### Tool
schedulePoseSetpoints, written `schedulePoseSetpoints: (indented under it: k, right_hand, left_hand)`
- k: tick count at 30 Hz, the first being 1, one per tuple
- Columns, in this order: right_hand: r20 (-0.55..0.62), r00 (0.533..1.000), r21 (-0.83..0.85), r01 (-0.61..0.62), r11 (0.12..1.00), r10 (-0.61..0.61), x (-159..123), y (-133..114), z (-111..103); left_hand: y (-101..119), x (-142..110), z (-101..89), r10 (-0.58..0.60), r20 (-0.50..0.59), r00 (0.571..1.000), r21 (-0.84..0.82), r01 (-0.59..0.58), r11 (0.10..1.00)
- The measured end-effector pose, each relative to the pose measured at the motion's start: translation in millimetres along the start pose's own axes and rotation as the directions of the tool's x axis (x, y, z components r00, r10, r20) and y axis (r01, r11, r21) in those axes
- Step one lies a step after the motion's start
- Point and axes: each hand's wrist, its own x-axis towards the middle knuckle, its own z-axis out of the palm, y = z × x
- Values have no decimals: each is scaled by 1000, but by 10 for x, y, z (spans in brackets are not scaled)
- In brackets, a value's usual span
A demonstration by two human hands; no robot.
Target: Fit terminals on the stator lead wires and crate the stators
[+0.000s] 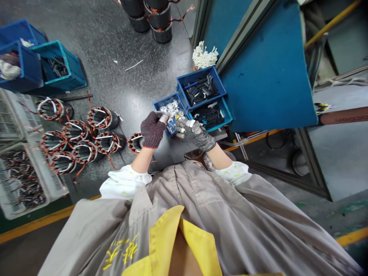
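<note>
Grey work jacket (pixel 201 214) with a yellow collar (pixel 162 241) fills the bottom of the view, right up against the camera. Past it there's speckled grey floor (pixel 106 73), and a big blue panel (pixel 264 80) takes up the right side. Over at the left edge, a white plastic crate (pixel 28 209) holds a jumble of copper-and-black bits too small to sort out. Beside it, a bunch of black cylinders with copper windings (pixel 77 131) stands on the floor.

Near the panel, a blue bin (pixel 209 102) full of dark tubes (pixel 202 90) sits right by a teal bin (pixel 220 124) with more of the same. Left hand (pixel 152 130), in a dark maroon glove, has its fingers curled in narrow; right hand (pixel 198 136), grey glove, has fingers loosely bent. Can't tell if either one's gripping anything. Both are at a small blue bin (pixel 162 102), touching the other two or just beside them, and the white pieces (pixel 172 109) are piled inside it.
</note>
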Motion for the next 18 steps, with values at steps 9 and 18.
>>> schedulePoseSetpoints:
  k: [9,18]
  right_hand:
    - [-265,953,-425,20,905,-146,-64,-37,-46]
    - [-53,957,-884,88,458,-286,-148,-400,34]
  left_hand:
    - [-230,-28,-4,1,150,989,-290,43,956]
    - [150,-375,-209,318,319,893,-99,-303,948]
